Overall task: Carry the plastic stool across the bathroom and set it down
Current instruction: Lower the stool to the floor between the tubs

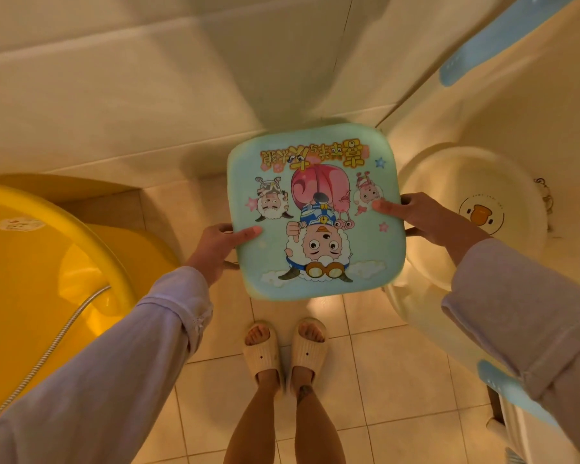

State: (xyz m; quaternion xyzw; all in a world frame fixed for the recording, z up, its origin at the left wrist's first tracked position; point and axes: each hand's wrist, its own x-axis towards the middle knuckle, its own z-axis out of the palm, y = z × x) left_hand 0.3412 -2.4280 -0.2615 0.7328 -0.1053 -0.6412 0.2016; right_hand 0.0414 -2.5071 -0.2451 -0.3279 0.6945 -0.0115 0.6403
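Note:
The plastic stool [315, 209] has a pale green square seat printed with cartoon sheep, seen from above. I hold it in the air above the tiled floor, in front of my feet. My left hand [220, 244] grips its left edge, thumb on top. Its right edge is gripped by my right hand [422, 216] the same way. The stool's legs are hidden under the seat.
A large yellow tub [47, 262] with a metal shower hose [47, 356] fills the left side. A white basin with a duck print [476, 209] leans at the right, beside a white and blue tub [516, 95]. Beige floor tiles [382, 380] lie around my slippered feet [285, 349].

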